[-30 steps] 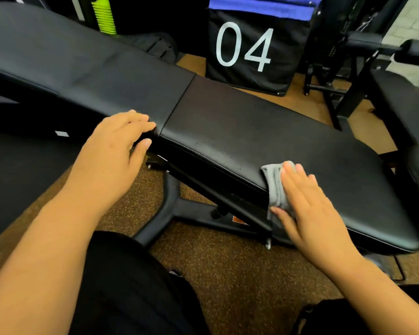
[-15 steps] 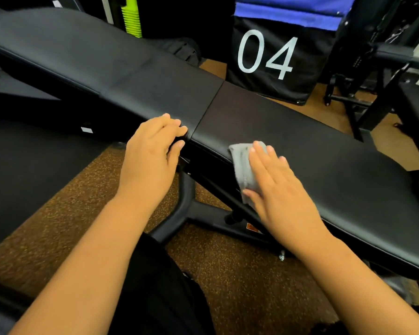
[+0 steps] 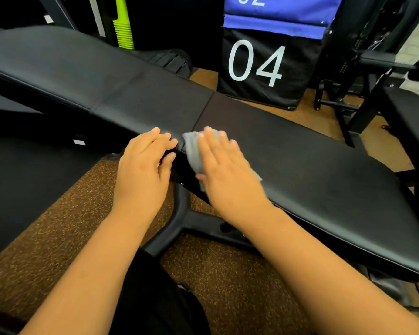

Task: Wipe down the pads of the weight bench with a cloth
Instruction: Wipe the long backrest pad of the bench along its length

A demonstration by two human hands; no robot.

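Right hand (image 3: 224,170) lies flat, fingers straight and slightly spread, pressing a grey cloth (image 3: 194,153) against the near left corner of the seat pad (image 3: 312,160). Part of the cloth drapes over the pad's front edge, and a small corner of it shows past the outer side of the hand. The hand's outline is a little blurred.

Left hand (image 3: 144,165) rests on the near edge of the back pad (image 3: 82,76), right at the seam where the two pads meet. Its fingers are loosely bent over the edge and the thumb is tucked below; it holds nothing. The two hands are just beside each other, with the cloth between them.

Both pads are black and belong to one weight bench. The back pad rises toward the left; the seat pad runs to the right and looks level. A black bench frame (image 3: 179,223) passes under the pads and down to a speckled brown floor (image 3: 228,286).

Behind the bench stands a black padded box (image 3: 259,68) marked "04", with a blue box (image 3: 276,15) stacked on it. A stack of lime-green cones (image 3: 122,27) stands at upper left. Further black gym equipment (image 3: 373,68) occupies the right side.
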